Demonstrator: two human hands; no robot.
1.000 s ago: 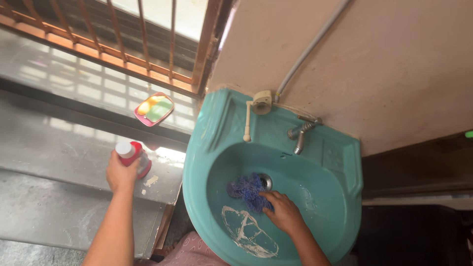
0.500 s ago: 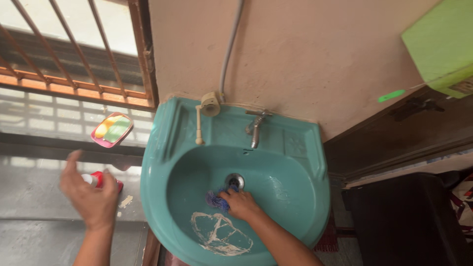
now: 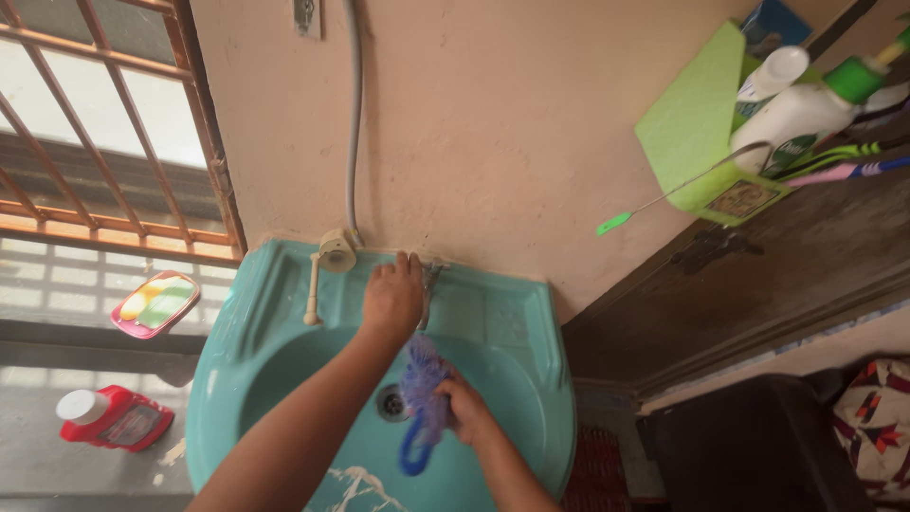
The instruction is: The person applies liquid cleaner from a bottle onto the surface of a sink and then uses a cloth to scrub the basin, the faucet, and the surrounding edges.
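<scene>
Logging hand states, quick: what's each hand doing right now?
Left hand: closed on the tap.
Right hand: closed, holding the blue scrubber.

Beige wall [image 3: 512, 123], barred window [image 3: 95, 142]

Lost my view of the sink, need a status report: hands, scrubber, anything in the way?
Left hand on the tap. Right hand holds the blue mesh scrubber up under it, over the teal basin. Nothing in the way.
</scene>
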